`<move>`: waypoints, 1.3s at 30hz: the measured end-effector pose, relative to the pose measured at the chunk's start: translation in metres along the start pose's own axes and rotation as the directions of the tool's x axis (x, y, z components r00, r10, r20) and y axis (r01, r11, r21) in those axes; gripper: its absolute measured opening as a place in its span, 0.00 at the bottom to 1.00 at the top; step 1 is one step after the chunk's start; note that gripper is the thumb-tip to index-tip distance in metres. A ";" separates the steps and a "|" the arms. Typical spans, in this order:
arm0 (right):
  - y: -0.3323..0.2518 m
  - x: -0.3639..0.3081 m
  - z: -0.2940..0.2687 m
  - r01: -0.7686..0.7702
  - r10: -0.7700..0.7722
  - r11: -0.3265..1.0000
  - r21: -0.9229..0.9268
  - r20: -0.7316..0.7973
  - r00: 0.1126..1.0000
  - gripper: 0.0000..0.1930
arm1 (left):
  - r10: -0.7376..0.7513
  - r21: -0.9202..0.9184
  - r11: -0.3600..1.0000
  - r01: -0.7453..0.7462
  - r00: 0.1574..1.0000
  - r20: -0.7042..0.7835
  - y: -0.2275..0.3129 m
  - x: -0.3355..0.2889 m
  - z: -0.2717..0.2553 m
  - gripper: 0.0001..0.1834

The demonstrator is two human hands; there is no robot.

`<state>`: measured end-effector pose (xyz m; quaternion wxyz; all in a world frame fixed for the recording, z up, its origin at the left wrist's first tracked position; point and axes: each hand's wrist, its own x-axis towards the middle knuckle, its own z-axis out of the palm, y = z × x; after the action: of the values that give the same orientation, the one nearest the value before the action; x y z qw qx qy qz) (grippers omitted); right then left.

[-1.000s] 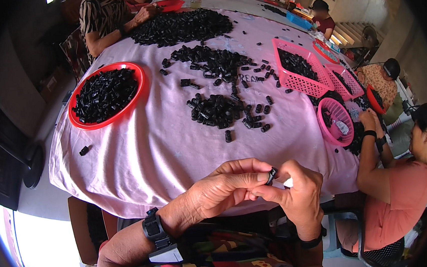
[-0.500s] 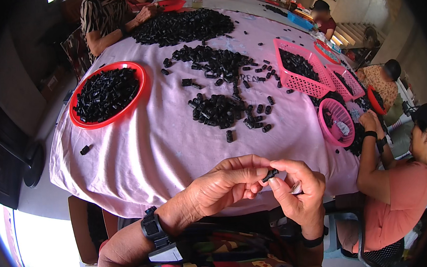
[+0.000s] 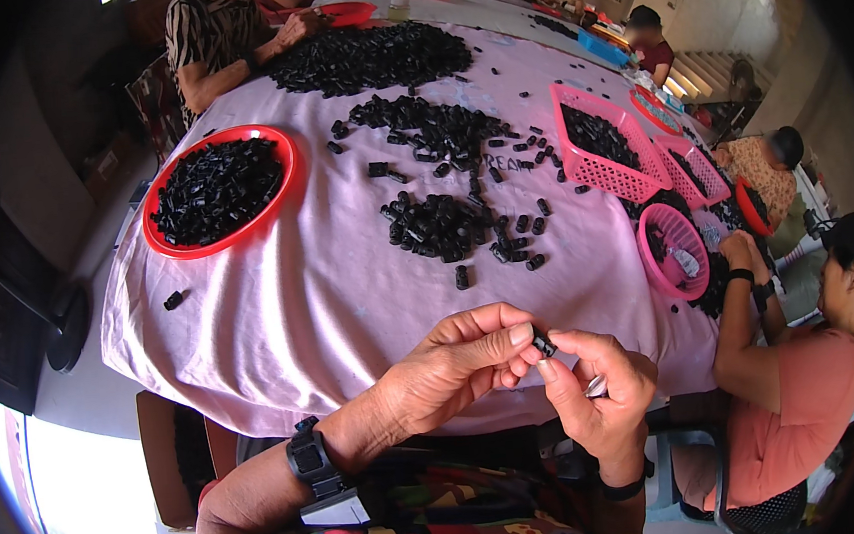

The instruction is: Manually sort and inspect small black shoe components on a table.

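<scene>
Left grip point(image 3: 450, 371) pinches a black piece point(image 3: 543, 344) (right grip point(image 3: 608, 398) too).

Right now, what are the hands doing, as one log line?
left hand: pinching black piece | right hand: touching it, holding shiny thing | red tray: black pieces heaped

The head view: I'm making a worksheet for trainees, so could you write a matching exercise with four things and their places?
Things
1. Held black piece
2. Red round tray
3. Black wristband
4. Pink round basket

Places
A. Around the left wrist
B. On the right of the pink cloth, below the pink rectangular baskets
C. At the fingertips of the left hand and right hand
D. On the cloth's left, heaped with black pieces

Right pairs: 1-C, 2-D, 3-A, 4-B
</scene>
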<state>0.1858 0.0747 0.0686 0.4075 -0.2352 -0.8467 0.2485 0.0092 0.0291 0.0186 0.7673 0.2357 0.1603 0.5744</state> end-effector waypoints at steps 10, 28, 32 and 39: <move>-0.002 0.002 0.003 0.054 -0.053 0.994 -0.096 0.006 0.999 0.12 | 0.004 0.025 1.000 -0.004 1.000 -0.003 -0.003 0.001 0.000 0.17; -0.001 0.003 0.003 -0.036 0.044 0.980 -0.197 0.035 0.998 0.20 | -0.028 -0.006 1.000 0.029 0.999 0.020 -0.002 -0.001 0.005 0.19; 0.002 0.003 0.004 -0.075 0.087 0.977 -0.201 0.050 0.995 0.22 | -0.029 -0.005 1.000 0.029 0.999 0.046 -0.001 -0.001 0.007 0.19; -0.001 0.004 0.004 -0.086 0.103 0.968 -0.235 0.060 0.993 0.22 | -0.034 0.028 0.999 0.033 0.999 0.038 -0.004 0.000 0.005 0.20</move>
<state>0.1803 0.0759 0.0693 0.3341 -0.3120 -0.8719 0.1753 0.0145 0.0271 0.0204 0.7766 0.2543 0.1572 0.5546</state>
